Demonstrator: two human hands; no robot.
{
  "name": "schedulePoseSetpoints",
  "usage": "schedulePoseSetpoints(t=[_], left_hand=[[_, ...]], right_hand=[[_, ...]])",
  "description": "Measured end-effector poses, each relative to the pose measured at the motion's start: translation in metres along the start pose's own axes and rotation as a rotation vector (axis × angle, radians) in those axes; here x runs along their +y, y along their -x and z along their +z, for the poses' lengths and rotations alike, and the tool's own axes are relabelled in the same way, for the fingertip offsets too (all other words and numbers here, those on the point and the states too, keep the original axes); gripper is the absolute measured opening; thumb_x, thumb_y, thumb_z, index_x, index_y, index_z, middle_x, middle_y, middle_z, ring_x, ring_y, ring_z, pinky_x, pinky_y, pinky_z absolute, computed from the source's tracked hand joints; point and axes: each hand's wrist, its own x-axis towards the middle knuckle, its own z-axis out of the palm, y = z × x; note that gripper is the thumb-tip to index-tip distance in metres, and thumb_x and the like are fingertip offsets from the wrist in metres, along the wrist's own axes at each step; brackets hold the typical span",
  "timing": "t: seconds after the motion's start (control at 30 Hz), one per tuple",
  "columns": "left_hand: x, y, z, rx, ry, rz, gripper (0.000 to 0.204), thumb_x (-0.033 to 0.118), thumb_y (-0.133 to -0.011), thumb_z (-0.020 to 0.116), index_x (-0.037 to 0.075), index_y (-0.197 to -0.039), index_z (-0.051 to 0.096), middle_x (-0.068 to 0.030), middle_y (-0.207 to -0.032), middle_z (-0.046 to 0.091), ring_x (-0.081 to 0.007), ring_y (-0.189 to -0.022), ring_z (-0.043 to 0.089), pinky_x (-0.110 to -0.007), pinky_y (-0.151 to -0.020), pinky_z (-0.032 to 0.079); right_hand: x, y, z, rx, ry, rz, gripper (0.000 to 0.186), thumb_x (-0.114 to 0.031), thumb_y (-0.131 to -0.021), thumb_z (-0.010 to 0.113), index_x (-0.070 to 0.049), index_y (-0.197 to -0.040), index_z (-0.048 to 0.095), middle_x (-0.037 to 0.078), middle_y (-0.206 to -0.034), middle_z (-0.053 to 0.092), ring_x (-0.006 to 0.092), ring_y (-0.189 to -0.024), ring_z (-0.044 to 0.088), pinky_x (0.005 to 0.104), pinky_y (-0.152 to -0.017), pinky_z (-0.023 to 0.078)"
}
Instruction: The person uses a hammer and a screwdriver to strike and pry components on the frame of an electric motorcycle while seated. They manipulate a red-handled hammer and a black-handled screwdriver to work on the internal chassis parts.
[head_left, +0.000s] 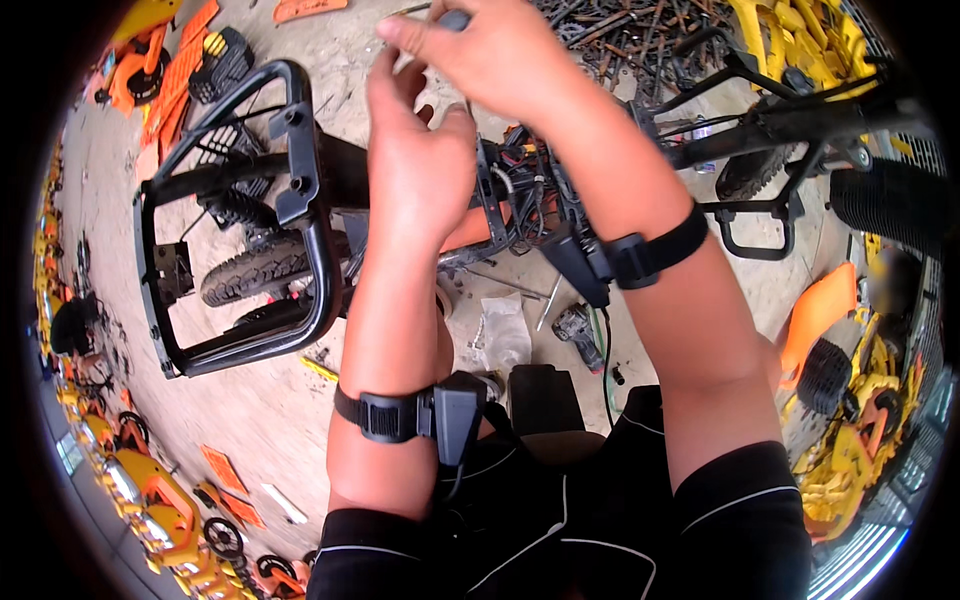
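- Fingers of the left hand (420, 165) curl loosely, thumb apart; the right hand's (500, 62), beside a dark-grey rounded piece (455, 20): pinch unclear.
- Upper centre: apparently mid-handling, calling next for steadiness.

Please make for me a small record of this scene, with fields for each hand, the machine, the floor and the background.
Left hand: the left hand, fingers partly curled; no held thing can be made out
Right hand: the right hand, beside a small dark piece; grip unclear
Machine: black tubular frame, tangled wires, knobbly tire
Floor: power drill, clear plastic bag
Background: yellow parts at upper right
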Motion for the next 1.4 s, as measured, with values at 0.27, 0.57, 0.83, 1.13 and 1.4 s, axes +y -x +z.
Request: schedulePoseSetpoints(t=[0.27,0.57,0.83,1.13,1.4], left_hand=[[-0.023,-0.032,0.006,-0.036,-0.046,0.192,0.043,0.012,-0.097,0.060,0.000,-0.133,0.041,-0.0130,-0.114,0.060,-0.0214,-0.107,0.062,-0.035,-0.094,0.049],[-0.029,-0.033,0.011,0.143,0.028,0.075,0.035,0.017,-0.095,0.070,0.001,-0.117,0.048,-0.0085,-0.102,0.062,-0.0157,-0.091,0.060,-0.032,-0.084,0.048],[-0.041,-0.037,0.021,0.328,-0.027,0.091,0.038,0.023,-0.090,0.073,-0.001,-0.110,0.051,-0.0116,-0.089,0.065,-0.0191,-0.078,0.062,-0.035,-0.075,0.050],[-0.039,-0.041,0.039,0.067,0.181,0.094,0.035,0.030,-0.090,0.074,0.002,-0.097,0.055,-0.0092,-0.082,0.064,-0.0153,-0.075,0.056,-0.032,-0.071,0.047],[-0.036,-0.050,0.040,0.015,0.203,0.047,0.029,0.027,-0.093,0.072,0.003,-0.098,0.056,-0.0023,-0.075,0.056,-0.0110,-0.069,0.048,-0.029,-0.066,0.044]], right_hand=[[-0.012,0.028,-0.015,-0.339,0.037,0.218,0.111,-0.082,-0.079,0.053,0.013,-0.135,0.044,0.032,-0.130,0.054,0.0424,-0.126,0.051,0.0443,-0.106,0.042],[0.107,0.222,-0.061,-0.497,0.598,0.956,0.062,-0.047,-0.086,0.069,0.000,-0.122,0.052,0.020,-0.128,0.057,0.0392,-0.118,0.058,0.0490,-0.100,0.047],[0.135,0.272,-0.020,-0.189,0.745,0.859,0.042,-0.019,-0.081,0.075,0.000,-0.112,0.053,0.019,-0.119,0.047,0.0407,-0.108,0.059,0.0455,-0.086,0.055],[0.082,0.204,-0.078,-0.196,0.677,1.054,0.037,-0.021,-0.083,0.065,0.002,-0.109,0.051,0.028,-0.113,0.064,0.0449,-0.104,0.064,0.0503,-0.093,0.050],[-0.043,0.150,-0.166,-0.146,-0.114,0.796,0.035,-0.034,-0.100,0.059,0.000,-0.106,0.058,0.002,-0.074,0.055,0.0095,-0.059,0.053,0.0272,-0.051,0.043]])
